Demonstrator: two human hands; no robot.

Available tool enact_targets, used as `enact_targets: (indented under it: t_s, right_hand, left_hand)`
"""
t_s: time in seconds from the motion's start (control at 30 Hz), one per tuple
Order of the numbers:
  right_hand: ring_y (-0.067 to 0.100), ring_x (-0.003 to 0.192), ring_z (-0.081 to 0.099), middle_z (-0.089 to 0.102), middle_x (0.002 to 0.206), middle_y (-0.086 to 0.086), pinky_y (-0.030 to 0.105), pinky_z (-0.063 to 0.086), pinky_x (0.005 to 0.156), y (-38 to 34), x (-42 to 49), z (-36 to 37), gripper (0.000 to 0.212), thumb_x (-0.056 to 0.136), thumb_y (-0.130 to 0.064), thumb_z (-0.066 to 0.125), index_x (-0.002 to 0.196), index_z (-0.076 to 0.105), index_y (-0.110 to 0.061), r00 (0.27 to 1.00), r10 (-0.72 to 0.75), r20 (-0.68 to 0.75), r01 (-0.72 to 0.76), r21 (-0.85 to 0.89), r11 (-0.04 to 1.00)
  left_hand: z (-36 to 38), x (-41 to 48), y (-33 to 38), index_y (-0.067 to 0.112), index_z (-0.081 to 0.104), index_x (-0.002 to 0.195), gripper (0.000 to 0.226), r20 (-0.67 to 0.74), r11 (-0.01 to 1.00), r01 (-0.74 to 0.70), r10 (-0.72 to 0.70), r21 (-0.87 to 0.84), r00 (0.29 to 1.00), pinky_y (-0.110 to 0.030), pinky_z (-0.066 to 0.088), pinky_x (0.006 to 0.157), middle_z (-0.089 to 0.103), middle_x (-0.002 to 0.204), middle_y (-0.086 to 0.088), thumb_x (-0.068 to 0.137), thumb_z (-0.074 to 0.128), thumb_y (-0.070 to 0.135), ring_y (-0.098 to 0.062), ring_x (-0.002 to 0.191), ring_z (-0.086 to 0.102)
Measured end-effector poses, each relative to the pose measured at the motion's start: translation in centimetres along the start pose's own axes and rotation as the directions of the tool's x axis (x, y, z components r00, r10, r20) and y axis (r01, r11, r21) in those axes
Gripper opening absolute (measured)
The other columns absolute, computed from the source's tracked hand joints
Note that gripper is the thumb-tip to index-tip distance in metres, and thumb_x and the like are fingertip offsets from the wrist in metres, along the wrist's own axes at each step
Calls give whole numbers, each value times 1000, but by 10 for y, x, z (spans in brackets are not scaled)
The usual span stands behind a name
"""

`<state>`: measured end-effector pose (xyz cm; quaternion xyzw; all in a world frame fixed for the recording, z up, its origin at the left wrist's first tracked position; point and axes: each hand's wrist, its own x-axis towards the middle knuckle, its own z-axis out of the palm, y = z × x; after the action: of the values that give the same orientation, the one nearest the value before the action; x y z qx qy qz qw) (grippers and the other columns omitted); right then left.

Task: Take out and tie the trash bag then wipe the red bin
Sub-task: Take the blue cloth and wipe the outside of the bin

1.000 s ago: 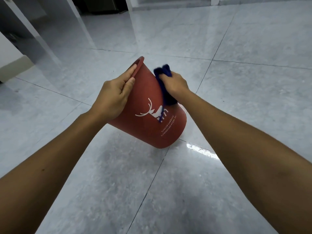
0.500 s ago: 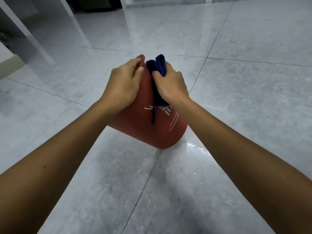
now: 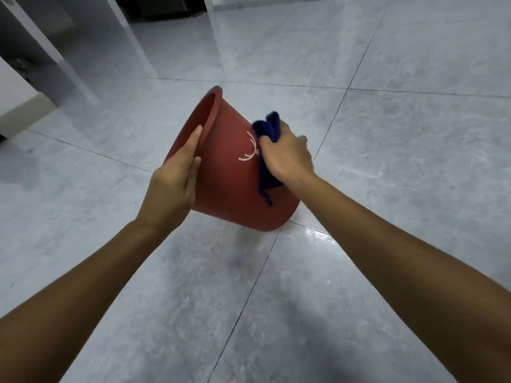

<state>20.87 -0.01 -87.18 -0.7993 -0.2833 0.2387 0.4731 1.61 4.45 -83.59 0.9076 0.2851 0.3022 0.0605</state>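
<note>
- Head view: red bin is tilted, mouth to the far left, base to the near right just above the tiled floor; its long axis runs between the two hands.
- Left hand clasps the rim at the bin's left side, thumb along the edge.
- Right hand presses a bunched blue cloth on the bin's right outer wall, closed around it.
- Judged next stroke: along that wall, toward rim or base.
- Hidden: bin interior, most of the white print; no trash bag in view.
</note>
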Motion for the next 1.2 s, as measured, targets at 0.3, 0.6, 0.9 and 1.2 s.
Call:
enact_targets:
  t_s: [0.3, 0.6, 0.9, 1.2]
  right_hand:
    - [31, 98, 60, 55, 121, 11, 40, 50, 85, 37, -8, 1, 48, 88, -51, 41, 134, 47, -39, 997, 78, -22, -78, -11, 997]
    - [25, 86, 60, 56, 112, 3, 33, 42, 71, -19, 4, -22, 45, 86, -47, 43, 129, 50, -40, 992, -118, -37, 116, -62, 991]
    - [30, 89, 60, 59, 110, 7, 38, 47, 76, 22, 8, -17, 41, 83, -48, 39, 119, 54, -36, 999, -25, -25, 19, -222, 975]
    - [29, 89, 60, 63, 110, 9, 33, 42, 69, 39, 16, -34, 35, 83, -48, 43, 106, 57, -25, 994, 111, 20, -105, -202, 974]
  left_hand:
    - [-1, 51, 37, 22, 41, 143, 42, 114, 990, 138, -134, -33, 984, -34, 46, 99, 63, 125, -9, 101, 36, 28, -26, 108, 61]
    - [-11, 96, 39, 18, 54, 129, 34, 105, 961, 271, -264, -57, 959, -19, 33, 77, 60, 120, -5, 100, 37, 25, -15, 97, 51]
    - [-10, 66, 11, 22, 50, 131, 36, 67, 920, 315, -308, -234, 949, 8, 34, 72, 61, 121, 9, 96, 48, 29, 0, 101, 55]
    - [-12, -33, -18, 23, 22, 148, 51, 122, 981, 194, -194, 14, 973, -23, 40, 88, 54, 133, -2, 99, 36, 21, -24, 103, 58]
